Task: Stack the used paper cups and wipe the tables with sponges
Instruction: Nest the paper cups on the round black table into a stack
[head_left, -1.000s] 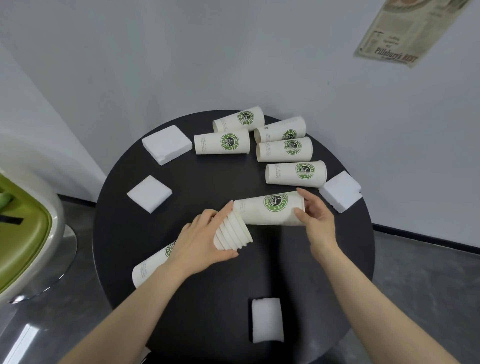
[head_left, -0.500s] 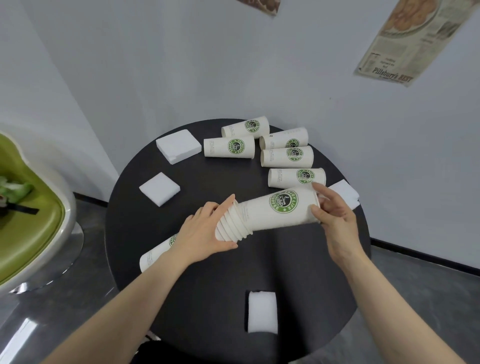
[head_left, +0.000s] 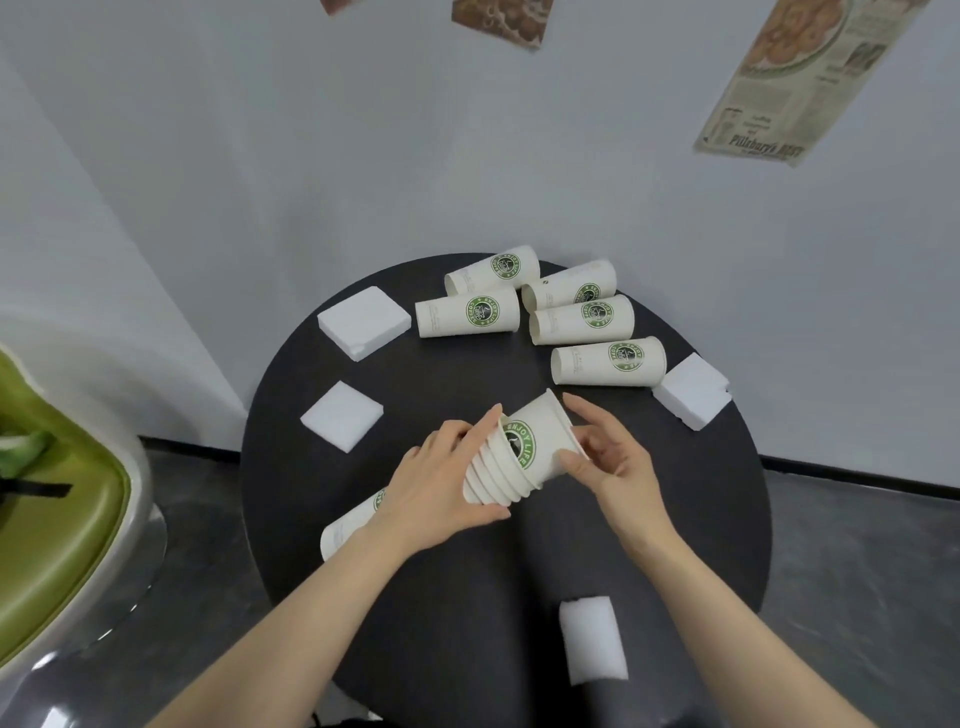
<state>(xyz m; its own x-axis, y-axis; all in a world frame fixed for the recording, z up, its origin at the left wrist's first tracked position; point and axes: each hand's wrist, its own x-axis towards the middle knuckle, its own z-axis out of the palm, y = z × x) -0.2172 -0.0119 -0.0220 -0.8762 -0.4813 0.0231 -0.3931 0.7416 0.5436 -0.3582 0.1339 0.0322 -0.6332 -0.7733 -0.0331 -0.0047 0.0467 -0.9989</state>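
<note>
A stack of white paper cups (head_left: 519, 457) with green logos is held tilted above the middle of the round black table (head_left: 675, 519). My left hand (head_left: 441, 483) grips its nested rim end. My right hand (head_left: 608, 457) holds the base end with thumb and fingers curled round it. Several loose cups (head_left: 608, 364) lie on their sides at the back of the table. Another cup (head_left: 353, 525) lies under my left wrist. White sponges lie around: back left (head_left: 363, 322), left (head_left: 343, 415), right (head_left: 691, 389) and front (head_left: 592, 639).
A green and white chair (head_left: 62, 519) stands to the left of the table. The white wall rises right behind the table with paper posters (head_left: 800, 78) on it. Grey floor surrounds the table.
The stack has swung from lying nearly level to tilted, base end pointing away from me. Both hands have stayed on it and drawn closer together. My head has tipped upward.
</note>
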